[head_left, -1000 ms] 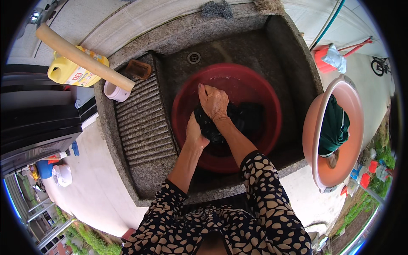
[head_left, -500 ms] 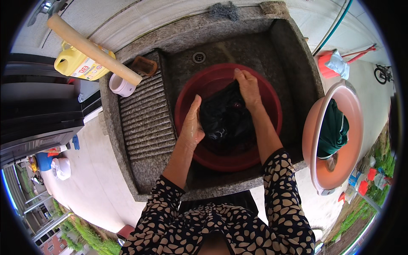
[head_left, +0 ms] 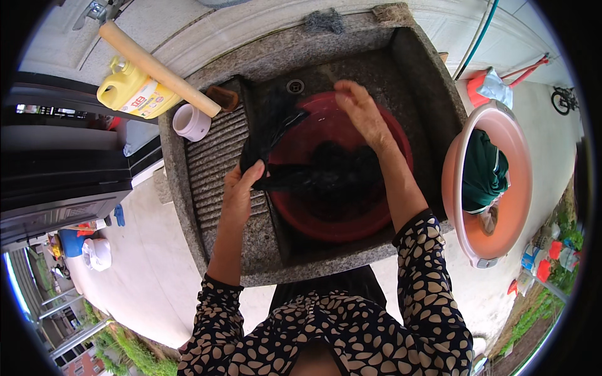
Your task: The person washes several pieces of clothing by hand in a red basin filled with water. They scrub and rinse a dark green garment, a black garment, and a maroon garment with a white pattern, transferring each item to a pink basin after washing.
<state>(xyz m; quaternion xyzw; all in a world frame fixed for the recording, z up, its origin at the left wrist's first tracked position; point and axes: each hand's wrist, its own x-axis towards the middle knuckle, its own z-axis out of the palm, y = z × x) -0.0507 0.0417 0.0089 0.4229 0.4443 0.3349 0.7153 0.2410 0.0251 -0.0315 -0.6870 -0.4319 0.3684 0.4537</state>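
A red basin (head_left: 382, 216) sits in a grey stone sink (head_left: 426, 75). A wet black garment (head_left: 313, 172) stretches from the basin up over its left rim toward the ribbed washboard (head_left: 216, 169). My left hand (head_left: 238, 191) grips the garment at the basin's left rim, and a dark end of the cloth hangs above it. My right hand (head_left: 364, 113) hovers over the far side of the basin with fingers spread; whether it holds cloth is unclear.
A pink basin (head_left: 464, 213) with a green garment (head_left: 483, 169) stands to the right. A yellow jug (head_left: 135, 94), a white cup (head_left: 190, 122), a brown brush (head_left: 222, 98) and a wooden pole (head_left: 157, 69) lie at the sink's left. A drain (head_left: 295, 86) is behind the basin.
My left hand has pulled the black garment out leftward over the basin rim toward the washboard. My right hand rose from the cloth to the far side.
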